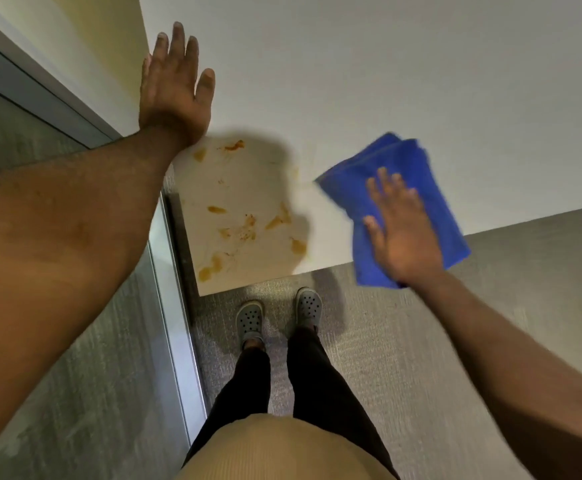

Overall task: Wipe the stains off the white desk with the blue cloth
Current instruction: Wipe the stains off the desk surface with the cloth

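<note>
The white desk (369, 81) fills the upper half of the view. Several orange-brown stains (244, 223) are smeared over its near left corner. A folded blue cloth (417, 168) lies at the desk's front edge, right of the stains, partly hanging over the edge. My right hand (403, 233) presses flat on the cloth with fingers spread. My left hand (175, 88) rests flat and open on the desk's left edge, just beyond the stains. The cloth and right hand look motion-blurred.
A wall and a metal frame (175, 341) run along the desk's left side. Grey carpet (403, 358) lies below the desk edge. My legs and grey clogs (249, 318) stand just in front of the stained corner.
</note>
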